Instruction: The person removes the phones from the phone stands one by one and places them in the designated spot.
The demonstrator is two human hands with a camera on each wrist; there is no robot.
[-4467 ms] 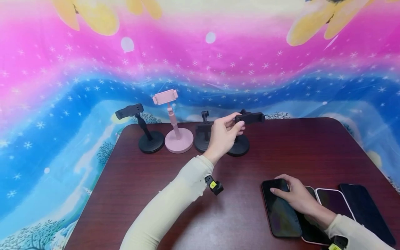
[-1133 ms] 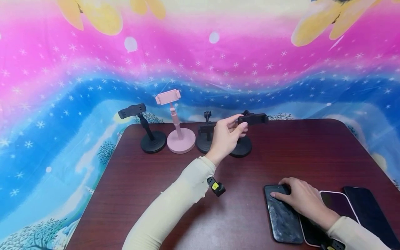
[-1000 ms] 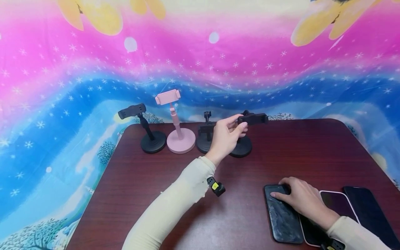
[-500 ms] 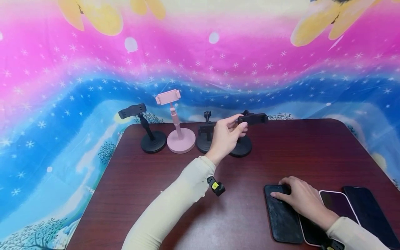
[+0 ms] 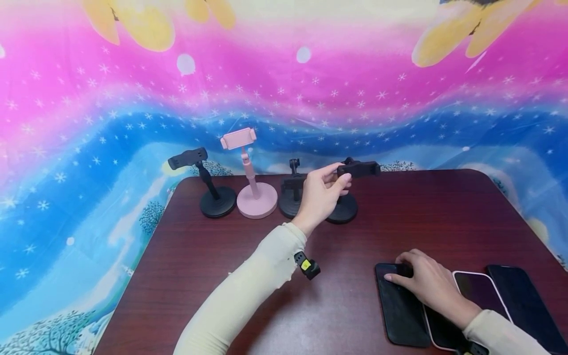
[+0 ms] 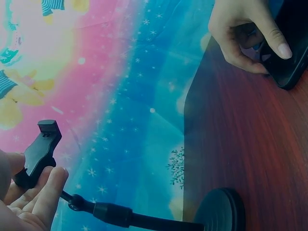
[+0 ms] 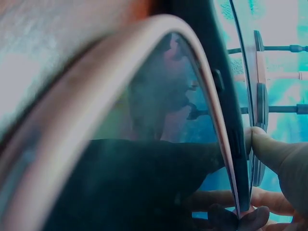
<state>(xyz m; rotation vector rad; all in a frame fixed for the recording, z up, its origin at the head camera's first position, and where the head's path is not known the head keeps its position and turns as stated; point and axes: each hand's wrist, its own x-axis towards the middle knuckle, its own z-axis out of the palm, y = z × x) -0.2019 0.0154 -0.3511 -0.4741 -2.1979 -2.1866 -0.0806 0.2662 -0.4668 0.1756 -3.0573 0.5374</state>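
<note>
In the head view my left hand (image 5: pixel 321 195) pinches one end of the black clamp (image 5: pixel 361 169) on the rightmost phone stand, whose round base (image 5: pixel 341 209) stands on the table. Thumb and fingers hold that clamp (image 6: pixel 41 156) from both sides in the left wrist view. At the front right, my right hand (image 5: pixel 428 281) grips a black phone (image 5: pixel 404 315) by its upper part, thumb on the screen and fingers round the far edge. A corner of this phone (image 6: pixel 288 77) shows in the left wrist view. In the right wrist view the thumb (image 7: pixel 274 149) presses its edge.
Left of the held stand are a black stand (image 5: pixel 290 202), a pink one (image 5: pixel 256 202) and another black one (image 5: pixel 216 203). Beside the gripped phone lie a partly covered phone (image 5: pixel 439 328), a white-rimmed phone (image 5: pixel 479 291) and a dark phone (image 5: pixel 525 305). A patterned cloth (image 5: pixel 355 98) hangs behind the table.
The gripped phone's screen showed a greyish reflection a second ago and looks plain black now. Compared with the oldest frame, my right hand covers more of the neighbouring phone. My left hand keeps its pinch.
</note>
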